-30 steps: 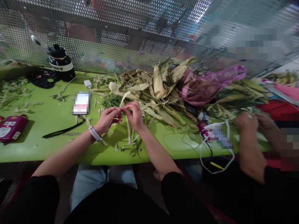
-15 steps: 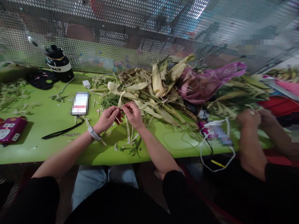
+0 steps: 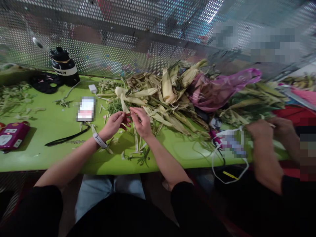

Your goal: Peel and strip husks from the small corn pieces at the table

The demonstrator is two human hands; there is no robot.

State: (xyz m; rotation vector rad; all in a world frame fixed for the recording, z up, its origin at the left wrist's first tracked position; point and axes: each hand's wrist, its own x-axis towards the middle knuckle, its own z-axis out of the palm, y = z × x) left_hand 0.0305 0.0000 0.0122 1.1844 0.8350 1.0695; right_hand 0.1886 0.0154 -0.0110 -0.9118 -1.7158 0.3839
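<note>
Over the green table my left hand (image 3: 115,123) is closed, its thumb and forefinger pinching a pale strip of corn husk (image 3: 124,104). This strip stands up from the fingertips and leans left. My right hand (image 3: 141,122) meets the left one, its fingertips closed at the strip's lower end; the exact pinch point is partly hidden. Behind both hands lies a heap of dry corn husks (image 3: 170,85). Thin green sprigs (image 3: 115,108) lie just beyond my left hand, and narrow husk strips (image 3: 136,140) lie below the hands.
A phone (image 3: 86,108), a black strap (image 3: 66,138), a purple power socket (image 3: 14,135) and a black bottle (image 3: 64,67) are on the left. A purple plastic bag (image 3: 212,90) rests right of the heap. A co-worker's hands (image 3: 261,130) work at far right, near a white cord (image 3: 247,164).
The upright husk strip has tilted further left. My right hand's fingers have straightened slightly, while both hands stay in nearly the same place. The co-worker's hands have shifted a little.
</note>
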